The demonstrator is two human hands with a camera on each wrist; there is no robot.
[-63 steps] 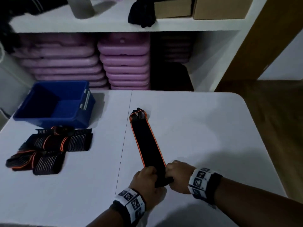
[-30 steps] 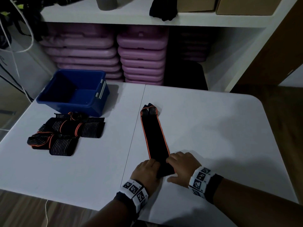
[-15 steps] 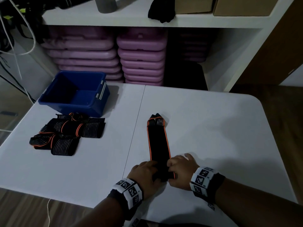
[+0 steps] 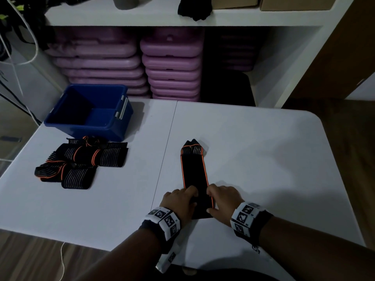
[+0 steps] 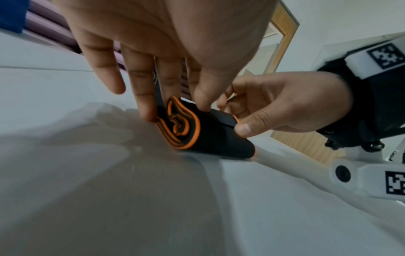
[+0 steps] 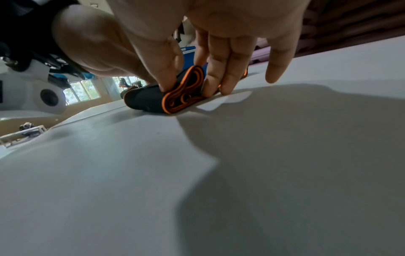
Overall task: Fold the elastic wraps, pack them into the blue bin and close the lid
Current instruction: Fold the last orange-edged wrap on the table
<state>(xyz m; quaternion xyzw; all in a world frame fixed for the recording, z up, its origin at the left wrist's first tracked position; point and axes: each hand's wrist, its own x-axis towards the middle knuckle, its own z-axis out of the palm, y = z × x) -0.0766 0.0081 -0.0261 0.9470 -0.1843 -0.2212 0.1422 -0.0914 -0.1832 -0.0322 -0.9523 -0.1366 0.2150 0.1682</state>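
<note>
A black elastic wrap [image 4: 193, 171] with orange edges lies lengthwise on the white table [image 4: 263, 151]. Its near end is wound into a roll [image 5: 192, 133] whose orange spiral shows in both wrist views [image 6: 177, 98]. My left hand [image 4: 188, 199] pinches the roll's left side between thumb and fingers [image 5: 144, 107]. My right hand [image 4: 213, 201] pinches the right side, thumb in front and fingers [image 6: 210, 86] behind. The blue bin [image 4: 121, 126] stands open at the table's back left. A pile of folded wraps [image 4: 81, 161] lies in front of it.
White shelving [image 4: 182, 19] stands behind the table with stacked purple cases [image 4: 172, 67] under it and cardboard boxes on top. Cables [image 4: 18, 47] hang at the far left. The table's right half is bare, and wooden floor [image 4: 349, 159] lies beyond its right edge.
Both hands have rolled the near end of the wrap further away from me. The flat stretch is shorter and its far end sits closer to me.
</note>
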